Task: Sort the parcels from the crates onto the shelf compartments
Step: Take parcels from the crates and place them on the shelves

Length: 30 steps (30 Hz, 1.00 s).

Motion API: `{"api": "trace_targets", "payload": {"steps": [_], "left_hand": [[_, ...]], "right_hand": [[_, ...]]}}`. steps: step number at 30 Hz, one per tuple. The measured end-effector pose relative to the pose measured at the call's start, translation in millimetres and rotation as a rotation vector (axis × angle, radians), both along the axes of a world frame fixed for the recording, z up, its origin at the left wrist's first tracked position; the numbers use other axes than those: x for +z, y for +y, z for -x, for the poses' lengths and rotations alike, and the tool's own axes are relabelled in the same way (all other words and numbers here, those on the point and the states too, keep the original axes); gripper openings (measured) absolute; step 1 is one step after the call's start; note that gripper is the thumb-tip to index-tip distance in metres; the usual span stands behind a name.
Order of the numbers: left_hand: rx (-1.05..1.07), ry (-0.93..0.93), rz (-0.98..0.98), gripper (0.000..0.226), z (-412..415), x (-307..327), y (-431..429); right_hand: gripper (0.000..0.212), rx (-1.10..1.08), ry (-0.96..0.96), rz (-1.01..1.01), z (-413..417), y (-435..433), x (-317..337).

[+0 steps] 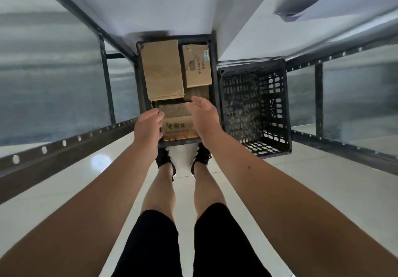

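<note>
A black crate (pixel 215 65) stands on the floor in front of my feet and holds several cardboard parcels. A long brown parcel (pixel 162 70) lies at its far left and a labelled parcel (pixel 197 65) at its far right. A small printed parcel (pixel 176 124) lies at the near end. My left hand (pixel 148 127) is at this parcel's left edge with loosely bent fingers. My right hand (pixel 203 115) is at its right edge, palm turned inward and fingers extended. Whether either hand touches the parcel is blurred.
An empty black lattice crate (pixel 254 108) stands just right of the full one. Dark metal shelf frames (pixel 64 143) with grey boards run along both sides, with a white glossy floor (pixel 280 182) between them. My legs and black shoes are right behind the crate.
</note>
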<state>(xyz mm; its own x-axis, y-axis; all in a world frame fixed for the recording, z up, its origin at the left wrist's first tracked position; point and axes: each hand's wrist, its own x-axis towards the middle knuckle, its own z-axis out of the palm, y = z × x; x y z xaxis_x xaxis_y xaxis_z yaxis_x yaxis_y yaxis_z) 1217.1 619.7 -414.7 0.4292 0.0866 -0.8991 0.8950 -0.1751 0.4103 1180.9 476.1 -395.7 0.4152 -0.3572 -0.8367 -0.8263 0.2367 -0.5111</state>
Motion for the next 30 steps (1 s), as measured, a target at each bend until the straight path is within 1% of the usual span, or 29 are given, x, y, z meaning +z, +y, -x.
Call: {"api": "trace_targets", "payload": {"steps": [4,7,13,19,25,27,30], "left_hand": [[0.024,0.022,-0.008,0.036,-6,-63,-9],[0.048,0.032,-0.033,0.040,-15,-101,-9],[0.013,-0.021,-0.115,0.050,-33,-162,11],[-0.015,-0.078,-0.176,0.057,-57,-198,17],[0.003,-0.140,-0.147,0.066,-78,-223,3],[0.014,-0.147,-0.142,0.067,-84,-229,-1],[0.020,-0.185,-0.159,0.065,-99,-239,-4]], "right_hand": [[0.047,0.047,0.045,-0.030,-1,-5,-55],[0.051,0.075,0.060,-0.026,-9,-8,-93],[0.055,0.076,0.038,-0.035,-39,-11,-158],[0.061,0.092,0.020,-0.024,-71,-13,-204],[0.051,0.062,-0.043,0.005,-100,-14,-230],[0.058,0.064,-0.060,-0.002,-108,-12,-234],[0.075,0.067,-0.066,-0.023,-117,-11,-240]]}}
